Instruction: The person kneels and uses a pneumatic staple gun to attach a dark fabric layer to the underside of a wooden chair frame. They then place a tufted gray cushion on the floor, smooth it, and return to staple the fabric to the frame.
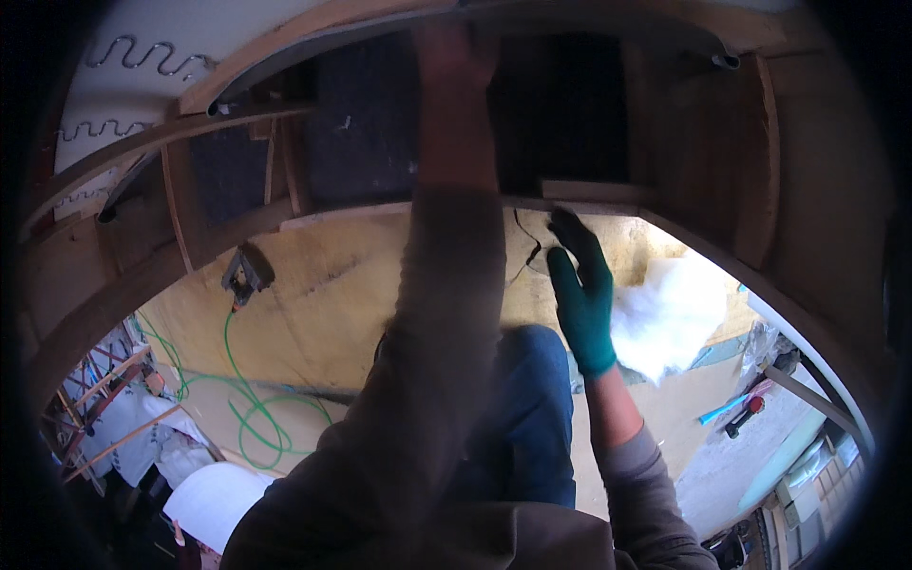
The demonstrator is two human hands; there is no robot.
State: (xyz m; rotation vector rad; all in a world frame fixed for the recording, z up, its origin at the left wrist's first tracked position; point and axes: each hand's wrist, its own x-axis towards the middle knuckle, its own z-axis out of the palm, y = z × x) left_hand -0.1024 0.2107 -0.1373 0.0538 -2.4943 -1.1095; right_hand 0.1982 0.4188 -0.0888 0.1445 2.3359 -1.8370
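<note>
My bare left hand [458, 59] reaches far up to the top of a wooden furniture frame [351, 206]. It is dim and blurred there, and its fingers are hidden. A dark cloth-like panel [361, 123] lies inside the frame behind my left forearm. My right hand [581, 299] wears a green glove with dark fingertips. It is beside the frame's near rail, thumb apart from the fingers, with nothing visible between them. Just right of it lies a tuft of white fibre stuffing [673, 318].
A staple gun [247, 275] with a green air hose [233, 351] lies on a yellowish surface [332, 285] at left. Zigzag springs [152, 55] run along the frame's upper left. At right are a red-and-black tool [746, 416] and a pale tube [807, 399].
</note>
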